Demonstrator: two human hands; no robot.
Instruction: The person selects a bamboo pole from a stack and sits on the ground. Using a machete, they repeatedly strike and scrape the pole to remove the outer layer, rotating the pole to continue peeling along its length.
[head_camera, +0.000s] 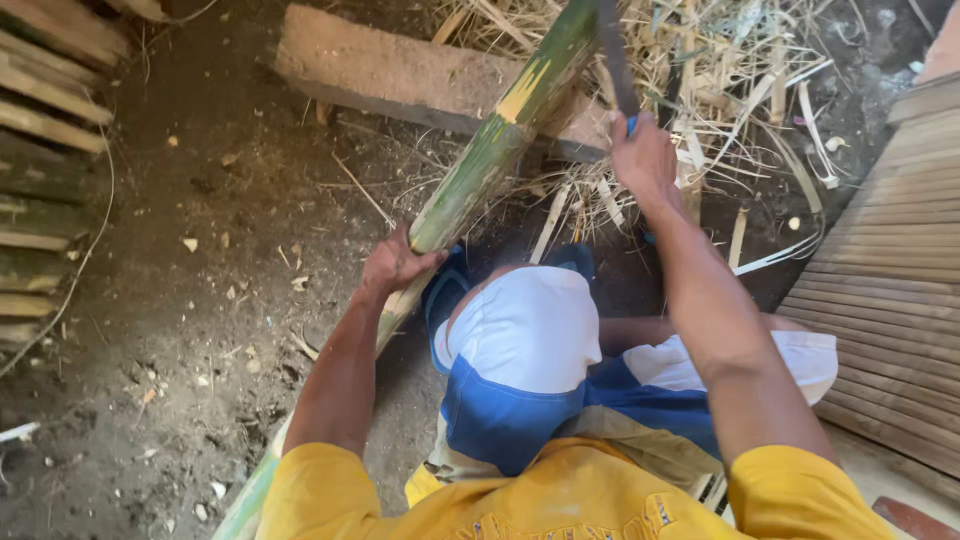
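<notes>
No box, bowl or basket shows here; the loose stuff simply lies on the ground. The left hand (395, 262) is wrapped around a long green bamboo pole (490, 150), which slants from the lower left up to the top of the view and leans across a thick wooden block (400, 70). The right hand (643, 155) is clenched on the blue handle of a dark blade (617, 55), whose edge stands against the pole near its upper end. Pale bamboo strips and shavings (720, 90) are heaped behind the block. The floor (190, 300) is bare dark earth scattered with chips. Split bamboo slats (40, 130) are stacked at the left edge, and a woven slat mat (890, 260) lies at the right.
</notes>
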